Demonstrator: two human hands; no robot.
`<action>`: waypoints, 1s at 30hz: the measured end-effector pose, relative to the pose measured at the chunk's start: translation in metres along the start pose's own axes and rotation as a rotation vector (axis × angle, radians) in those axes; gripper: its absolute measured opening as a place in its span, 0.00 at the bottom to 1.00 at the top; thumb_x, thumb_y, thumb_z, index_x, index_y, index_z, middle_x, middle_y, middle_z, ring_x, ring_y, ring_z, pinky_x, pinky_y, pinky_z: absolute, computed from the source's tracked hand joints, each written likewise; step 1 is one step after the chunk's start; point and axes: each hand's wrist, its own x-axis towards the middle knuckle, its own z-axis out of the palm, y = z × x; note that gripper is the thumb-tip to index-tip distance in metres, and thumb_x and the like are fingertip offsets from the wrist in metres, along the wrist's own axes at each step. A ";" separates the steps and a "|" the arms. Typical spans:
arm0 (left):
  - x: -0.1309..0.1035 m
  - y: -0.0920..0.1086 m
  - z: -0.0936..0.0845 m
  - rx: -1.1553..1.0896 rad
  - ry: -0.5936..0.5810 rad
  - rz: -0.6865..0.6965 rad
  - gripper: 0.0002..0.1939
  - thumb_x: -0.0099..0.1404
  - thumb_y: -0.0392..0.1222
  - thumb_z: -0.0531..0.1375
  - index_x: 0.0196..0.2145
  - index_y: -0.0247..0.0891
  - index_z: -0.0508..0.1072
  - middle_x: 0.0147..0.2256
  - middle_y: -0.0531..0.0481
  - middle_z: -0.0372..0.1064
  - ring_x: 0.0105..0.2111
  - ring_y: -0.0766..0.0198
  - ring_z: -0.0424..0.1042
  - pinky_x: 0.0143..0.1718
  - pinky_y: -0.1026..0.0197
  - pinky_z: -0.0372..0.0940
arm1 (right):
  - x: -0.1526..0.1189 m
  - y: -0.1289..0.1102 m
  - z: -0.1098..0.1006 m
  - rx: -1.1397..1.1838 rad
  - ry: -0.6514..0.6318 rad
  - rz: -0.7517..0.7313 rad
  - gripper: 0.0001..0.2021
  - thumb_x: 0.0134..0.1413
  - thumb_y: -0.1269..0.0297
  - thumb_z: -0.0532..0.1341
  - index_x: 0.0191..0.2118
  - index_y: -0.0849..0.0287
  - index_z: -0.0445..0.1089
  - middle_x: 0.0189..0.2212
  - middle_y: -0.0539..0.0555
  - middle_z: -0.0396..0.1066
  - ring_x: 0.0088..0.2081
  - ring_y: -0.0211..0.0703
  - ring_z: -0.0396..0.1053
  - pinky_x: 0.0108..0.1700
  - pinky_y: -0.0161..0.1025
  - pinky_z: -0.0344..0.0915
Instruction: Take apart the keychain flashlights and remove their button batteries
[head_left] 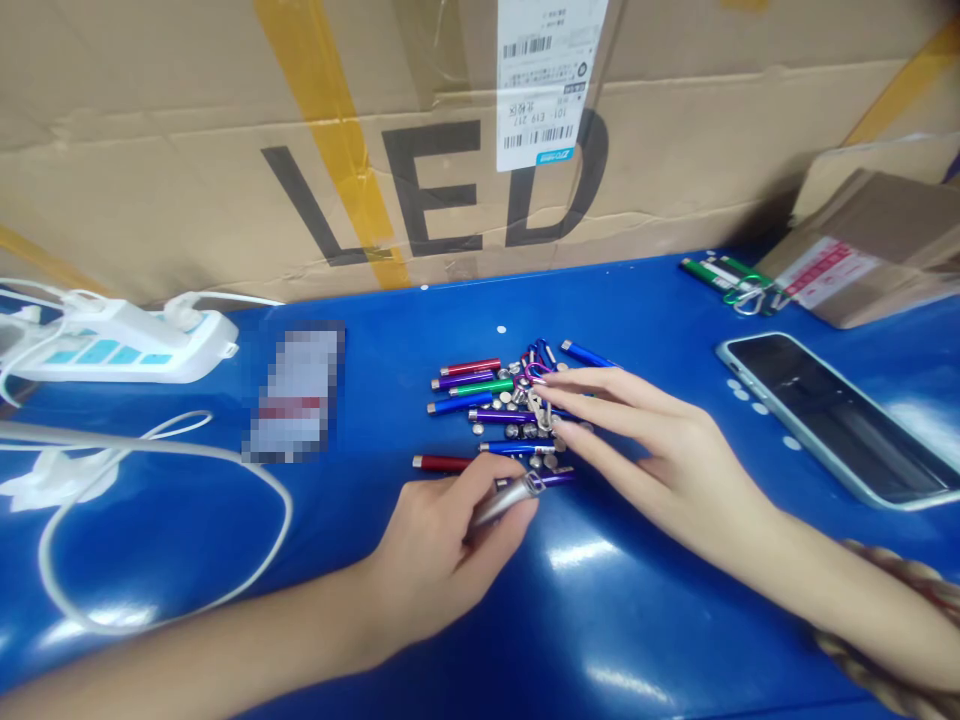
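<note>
We pinch a silver tube in our left hand, at the pile's near edge. Our right hand, apart from it, reaches among metal clips (whether it grips one, we cannot tell). Green tubes with clips seem finished; the coloured tubes before us seem unclipped.

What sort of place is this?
Probably a small workshop or stockroom: a large cardboard box marked LED stands behind a cluster of colorful pen-like tubes on a shiny blue table.
</note>
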 end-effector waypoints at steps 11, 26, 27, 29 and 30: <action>-0.002 -0.001 0.002 0.087 0.062 0.055 0.03 0.68 0.38 0.52 0.37 0.38 0.64 0.21 0.58 0.65 0.15 0.72 0.60 0.17 0.71 0.53 | -0.005 -0.021 0.014 0.578 -0.157 0.506 0.06 0.50 0.64 0.64 0.32 0.60 0.76 0.19 0.49 0.72 0.18 0.33 0.66 0.18 0.28 0.62; 0.002 0.001 0.000 0.076 0.065 0.029 0.04 0.68 0.37 0.50 0.35 0.39 0.62 0.18 0.61 0.59 0.14 0.72 0.56 0.16 0.71 0.50 | -0.007 -0.021 0.015 0.409 -0.001 0.315 0.05 0.50 0.72 0.64 0.31 0.56 0.76 0.28 0.48 0.76 0.26 0.34 0.71 0.25 0.28 0.68; 0.002 0.000 0.000 0.065 0.062 0.026 0.04 0.68 0.37 0.50 0.35 0.39 0.61 0.18 0.61 0.60 0.14 0.72 0.56 0.16 0.71 0.49 | -0.007 -0.021 0.016 0.406 -0.003 0.315 0.05 0.51 0.72 0.64 0.31 0.55 0.76 0.28 0.48 0.76 0.26 0.34 0.71 0.24 0.28 0.68; 0.002 0.000 0.000 0.043 0.050 0.017 0.04 0.68 0.36 0.49 0.34 0.39 0.61 0.19 0.61 0.61 0.14 0.72 0.57 0.16 0.70 0.48 | -0.008 -0.021 0.016 0.398 -0.005 0.316 0.05 0.51 0.71 0.64 0.31 0.56 0.76 0.28 0.49 0.76 0.27 0.34 0.71 0.24 0.28 0.68; 0.002 0.000 0.000 0.032 0.047 0.011 0.04 0.68 0.36 0.49 0.34 0.39 0.61 0.19 0.61 0.61 0.14 0.72 0.57 0.16 0.70 0.48 | -0.008 -0.020 0.016 0.394 -0.006 0.316 0.04 0.51 0.71 0.64 0.31 0.56 0.76 0.28 0.49 0.76 0.26 0.35 0.71 0.24 0.29 0.68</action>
